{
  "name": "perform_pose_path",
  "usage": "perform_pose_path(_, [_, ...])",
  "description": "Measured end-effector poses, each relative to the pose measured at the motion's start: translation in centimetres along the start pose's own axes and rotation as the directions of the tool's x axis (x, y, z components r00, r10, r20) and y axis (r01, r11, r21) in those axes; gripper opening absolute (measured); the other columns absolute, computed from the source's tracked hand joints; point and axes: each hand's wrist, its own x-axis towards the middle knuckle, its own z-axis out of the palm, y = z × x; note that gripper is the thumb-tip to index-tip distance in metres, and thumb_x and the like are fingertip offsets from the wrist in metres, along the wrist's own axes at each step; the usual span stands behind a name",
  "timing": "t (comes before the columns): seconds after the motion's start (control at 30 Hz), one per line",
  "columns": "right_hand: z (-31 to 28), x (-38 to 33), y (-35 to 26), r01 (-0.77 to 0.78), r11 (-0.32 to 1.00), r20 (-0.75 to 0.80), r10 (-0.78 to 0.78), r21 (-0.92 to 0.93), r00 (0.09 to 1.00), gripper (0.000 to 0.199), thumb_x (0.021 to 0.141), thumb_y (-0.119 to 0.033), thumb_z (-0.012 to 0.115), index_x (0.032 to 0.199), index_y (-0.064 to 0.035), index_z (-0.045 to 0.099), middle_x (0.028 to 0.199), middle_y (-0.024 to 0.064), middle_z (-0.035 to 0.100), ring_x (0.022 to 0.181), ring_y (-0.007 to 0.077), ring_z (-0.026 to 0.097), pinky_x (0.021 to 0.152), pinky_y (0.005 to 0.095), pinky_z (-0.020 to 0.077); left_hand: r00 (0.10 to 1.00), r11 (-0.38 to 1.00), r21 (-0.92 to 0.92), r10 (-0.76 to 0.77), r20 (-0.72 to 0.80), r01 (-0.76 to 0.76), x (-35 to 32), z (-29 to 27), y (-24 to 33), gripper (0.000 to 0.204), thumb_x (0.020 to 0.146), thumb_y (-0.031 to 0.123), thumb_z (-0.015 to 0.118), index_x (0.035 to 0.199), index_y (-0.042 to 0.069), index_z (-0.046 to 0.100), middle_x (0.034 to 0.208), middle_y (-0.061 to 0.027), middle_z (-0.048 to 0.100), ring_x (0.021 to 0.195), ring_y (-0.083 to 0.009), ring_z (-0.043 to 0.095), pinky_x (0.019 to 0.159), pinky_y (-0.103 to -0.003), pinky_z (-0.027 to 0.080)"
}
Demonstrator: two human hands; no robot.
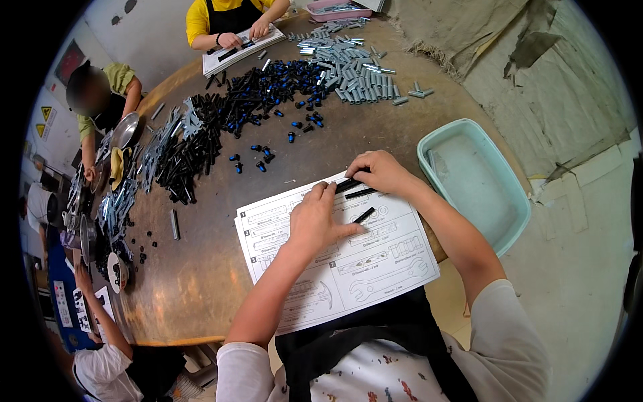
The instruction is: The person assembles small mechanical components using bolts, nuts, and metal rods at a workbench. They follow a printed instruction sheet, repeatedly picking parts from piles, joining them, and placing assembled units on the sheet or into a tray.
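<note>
Far L, a co-worker's arm (107,318) reaches in nr the tbl edge, w/ a white bowl (123,276) of small blk pcs just beside, tilted. Next, a few small blk nuts (143,249) lie scattered on the brown tbl (201,301), then one grey tube (175,225) by itself. Above that, a heap of long blk rods (184,167) runs into a heap of blk bolts w/ blue bands (268,87); a few strays lie nearer the sheet. Mid: printed sheet (318,295) w/ line drawings of parts, lying askew at the nr edge. L hand (313,221) is over its upper half, thumb spread wide from the fingers, fingertips at L end of a blk rod (345,185) nr the sheet's top edge. Two more short blk rods (364,216) lie loose on the sheet, btwn the hands. R hand (382,173) is narrow, fingers curled at that rod's R end; can't tell if it's gripped. Up beyond, grey tubes (365,84) in a pile. Far R, a pale green tub (519,201) w/ a grey pc (431,159) inside, nr its L wall.
</note>
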Motion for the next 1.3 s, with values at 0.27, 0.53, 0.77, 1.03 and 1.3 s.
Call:
perform_pose_path(0.27, [0.8,-2.8,-0.9,0.020,0.993,-0.089,-0.031,-0.119,0.996,0.020,0.086,-0.007,0.060,0.103,-0.0065,0.070,0.102,0.0102,0.070,0.105,0.0311,0.062,0.089,0.0413,0.0492,0.986,0.994,-0.060,0.079,-0.150,-0.089,0.8,1.6,-0.7,0.059,0.079,0.032,0.075,0.126,-0.001,0.058,0.126,-0.0153,0.058,0.102,-0.0324,0.065,0.083,-0.040,0.054])
perform_pose_path(0.53, [3.8,-8.8,-3.8,-0.212,0.888,-0.116,0.180,-0.407,0.977,0.072,0.092,-0.018,0.059,0.147,0.0104,0.023,0.151,0.0286,0.031,0.145,0.0395,0.025,0.118,0.0508,0.0192,0.960,0.962,-0.196,0.141,-0.243,-0.191,1.9,3.0,-2.1,0.048,0.079,0.028,0.077,0.115,-0.001,0.065,0.115,-0.0140,0.062,0.093,-0.0338,0.067,0.079,-0.040,0.055])
perform_pose_path(0.77, [2.8,-7.7,-2.8,-0.108,0.983,-0.275,0.063,-0.150,0.959,0.076,0.082,-0.012,0.070,0.147,-0.0021,0.033,0.137,0.0204,0.053,0.123,0.0384,0.049,0.105,0.0467,0.0374,0.967,0.950,-0.262,0.108,-0.229,-0.168,2.2,2.9,-2.4,0.049,0.077,0.025,0.080,0.114,-0.002,0.065,0.110,-0.0147,0.063,0.092,-0.0342,0.067,0.077,-0.039,0.055])
perform_pose_path(1.03, [2.0,-6.4,-1.7,-0.035,0.994,-0.259,0.006,-0.108,0.966,0.062,0.077,-0.006,0.073,0.136,-0.0080,0.053,0.117,0.0121,0.065,0.111,0.0302,0.060,0.097,0.0401,0.0464,0.977,0.935,-0.317,0.102,-0.187,-0.158,1.5,2.3,-3.6,0.047,0.076,0.017,0.079,0.116,-0.003,0.064,0.104,-0.0120,0.061,0.074,-0.0233,0.062,0.069,-0.033,0.052])
perform_pose_path(1.3, [2.1,-6.2,-1.7,-0.028,0.985,-0.238,-0.013,-0.171,0.971,0.058,0.076,-0.006,0.073,0.132,-0.0066,0.056,0.119,0.0151,0.062,0.109,0.0320,0.061,0.096,0.0392,0.0470,0.969,0.933,-0.308,0.118,-0.218,-0.183,1.4,2.1,-3.7,0.043,0.078,0.017,0.077,0.115,-0.002,0.063,0.101,-0.0115,0.060,0.074,-0.0240,0.063,0.068,-0.035,0.052])
